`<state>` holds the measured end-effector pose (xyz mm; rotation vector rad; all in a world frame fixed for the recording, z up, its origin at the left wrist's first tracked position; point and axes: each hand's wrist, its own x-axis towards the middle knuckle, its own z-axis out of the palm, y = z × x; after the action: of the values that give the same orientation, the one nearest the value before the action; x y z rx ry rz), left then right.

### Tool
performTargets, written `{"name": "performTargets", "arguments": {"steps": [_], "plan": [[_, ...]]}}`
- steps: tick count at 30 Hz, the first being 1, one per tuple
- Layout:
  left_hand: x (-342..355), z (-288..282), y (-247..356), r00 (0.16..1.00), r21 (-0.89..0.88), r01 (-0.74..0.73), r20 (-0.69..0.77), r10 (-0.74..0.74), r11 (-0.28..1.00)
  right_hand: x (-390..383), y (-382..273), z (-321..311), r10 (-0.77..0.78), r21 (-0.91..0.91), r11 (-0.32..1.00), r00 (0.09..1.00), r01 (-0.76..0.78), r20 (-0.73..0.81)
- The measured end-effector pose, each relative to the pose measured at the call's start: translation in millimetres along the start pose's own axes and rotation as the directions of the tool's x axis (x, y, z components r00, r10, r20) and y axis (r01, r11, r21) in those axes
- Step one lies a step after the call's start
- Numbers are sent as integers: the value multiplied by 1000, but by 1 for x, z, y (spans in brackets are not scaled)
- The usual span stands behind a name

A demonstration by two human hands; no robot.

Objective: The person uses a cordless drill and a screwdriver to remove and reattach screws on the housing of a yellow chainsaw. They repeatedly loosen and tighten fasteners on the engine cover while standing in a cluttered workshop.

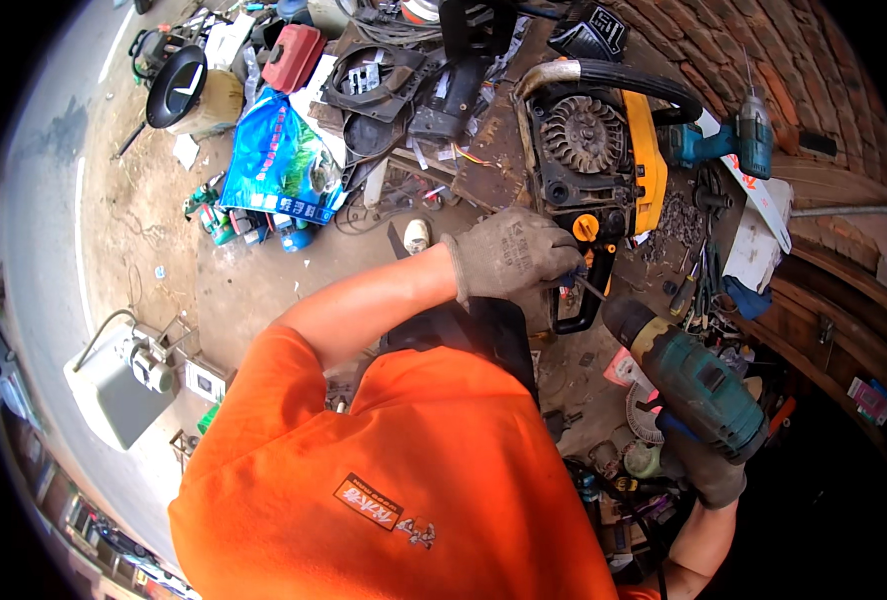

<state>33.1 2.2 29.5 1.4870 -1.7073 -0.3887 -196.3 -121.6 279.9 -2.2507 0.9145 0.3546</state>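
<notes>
Upper right of frame | yellow-black engine unit [650, 150]: flywheel [582, 135] uncovered, screw work seemingly unfinished | right hand [716, 476] clamped around drill [702, 378]; left hand [514, 252] by bit [592, 289], grip unclear.

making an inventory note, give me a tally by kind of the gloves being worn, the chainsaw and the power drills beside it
Work gloves, left and right: 2
Chainsaw: 1
Teal power drills, held and unheld: 2
Total: 5

A repair workshop beside a road [39, 220]; an opened chainsaw [586, 138] and scattered tools [683, 297] show it.
</notes>
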Motion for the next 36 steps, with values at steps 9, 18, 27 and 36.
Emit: {"name": "performTargets", "arguments": {"steps": [9,18,27,36], "plan": [[5,0,-2,978,-86,78,-186,-92,993,6,-4,1,-186,-127,976,981,178,-52],[19,38,-25,713,-194,377,-563,-417,906,61,-16,10,-166,29,985,979,171,-118],[16,47,-31,643,-367,403,-539,-545,839,92,-38,5,-88,94,991,995,91,-38],[16,54,-26,534,-602,367,-488,-690,709,116,-60,-12,58,201,977,997,-68,57]]}}
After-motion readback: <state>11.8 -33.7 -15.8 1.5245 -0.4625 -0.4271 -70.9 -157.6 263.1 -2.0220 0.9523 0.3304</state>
